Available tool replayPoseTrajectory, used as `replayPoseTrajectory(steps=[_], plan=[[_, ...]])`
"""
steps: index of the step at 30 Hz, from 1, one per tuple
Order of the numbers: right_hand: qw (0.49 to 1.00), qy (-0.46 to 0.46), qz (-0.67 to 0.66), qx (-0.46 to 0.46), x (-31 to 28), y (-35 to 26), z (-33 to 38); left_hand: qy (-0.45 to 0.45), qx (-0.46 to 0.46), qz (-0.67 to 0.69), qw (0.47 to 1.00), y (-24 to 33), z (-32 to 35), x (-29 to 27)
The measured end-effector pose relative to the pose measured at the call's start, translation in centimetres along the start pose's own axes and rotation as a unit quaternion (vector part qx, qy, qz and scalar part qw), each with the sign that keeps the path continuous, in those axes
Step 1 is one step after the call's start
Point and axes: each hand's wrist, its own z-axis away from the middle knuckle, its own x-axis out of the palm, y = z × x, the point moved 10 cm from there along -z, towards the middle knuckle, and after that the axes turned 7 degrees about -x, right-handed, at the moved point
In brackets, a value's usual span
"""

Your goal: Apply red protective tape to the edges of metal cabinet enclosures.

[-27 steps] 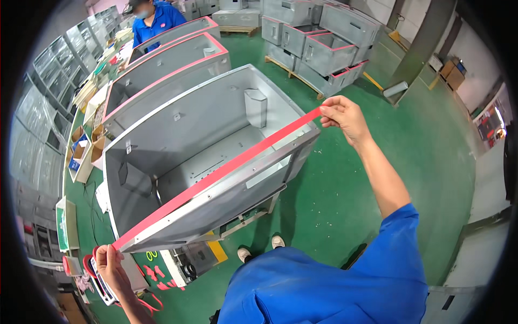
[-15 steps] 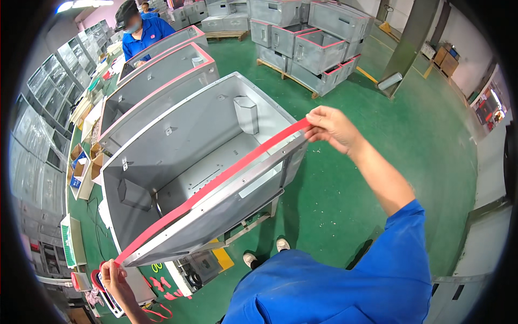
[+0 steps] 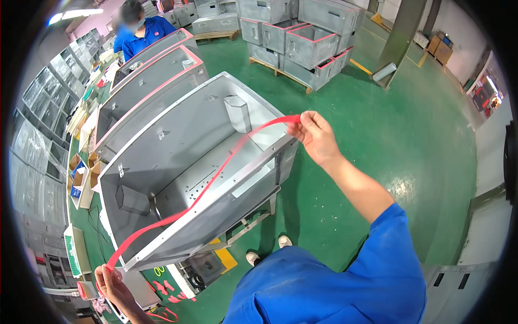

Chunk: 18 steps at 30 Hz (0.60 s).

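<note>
A long red adhesive-looking strip (image 3: 175, 217) runs between my two hands over the open grey metal box (image 3: 218, 224). It bows and twists slackly, lifting off the near rim toward my right hand. My right hand (image 3: 318, 141) pinches one end just beyond the box's right corner. At the lower left, my left hand (image 3: 112, 285) holds the other end between thumb and fingers, next to the near left corner. Bare metal with small holes shows along the box's near rim. Its open top faces me, with brackets on the inner walls.
Two similar boxes with red-edged rims (image 3: 156, 89) stand beyond, where a person in blue (image 3: 148, 35) leans over. Stacked grey boxes (image 3: 313, 48) sit on a pallet. A workbench (image 3: 93, 216) with small cartons lines the left. Red scraps (image 3: 162, 287) lie below the near corner.
The strip has gone from nearly straight along the near rim to slack and curved. Both hands have shifted slightly left in the view, still gripping its ends. The far person's head has bent lower.
</note>
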Motion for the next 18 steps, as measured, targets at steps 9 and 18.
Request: replayPoseTrajectory(steps=[9, 18], plan=[[0.977, 0.011, 0.184, -0.105, -2.2, -4.4, -1.3, 0.002, 0.036, 0.005, 0.999, 1.3, 0.9, 1.8], [0.927, -0.026, 0.300, 0.225, -6.6, 6.3, 5.9, -0.017, 0.191, -0.062, 0.979, 9.2, 9.1, -4.7]])
